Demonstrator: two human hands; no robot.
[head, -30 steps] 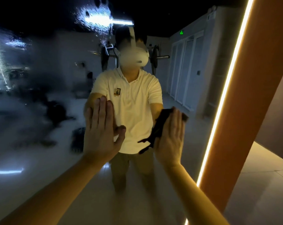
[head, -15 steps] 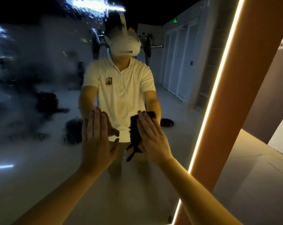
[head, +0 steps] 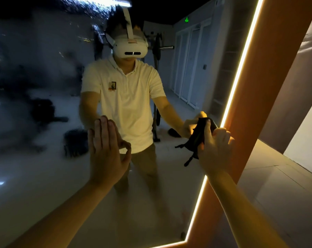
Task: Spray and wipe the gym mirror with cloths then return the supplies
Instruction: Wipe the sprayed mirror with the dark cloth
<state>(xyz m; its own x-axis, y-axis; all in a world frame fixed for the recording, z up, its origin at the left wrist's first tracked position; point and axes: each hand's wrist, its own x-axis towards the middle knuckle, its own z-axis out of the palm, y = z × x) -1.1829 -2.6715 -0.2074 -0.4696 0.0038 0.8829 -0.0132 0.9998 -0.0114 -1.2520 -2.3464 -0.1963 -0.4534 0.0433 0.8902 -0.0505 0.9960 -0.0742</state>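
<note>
- Your left hand lies flat on the mirror, fingers straight and pressed together.
- Your right hand grips the cloth, fingers curled round it, right by the lit edge.
- The shirt logo is too blurry to read.

Your cloth is black. The mirror has grey, smeary patches. Its light strip is yellow-white and the frame is orange. In the glass your shirt is cream, your headset white, and a sign green.

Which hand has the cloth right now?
The right hand, beside the glowing light strip, grips the crumpled black cloth; the left hand presses flat on the mirror glass, showing none.
</note>
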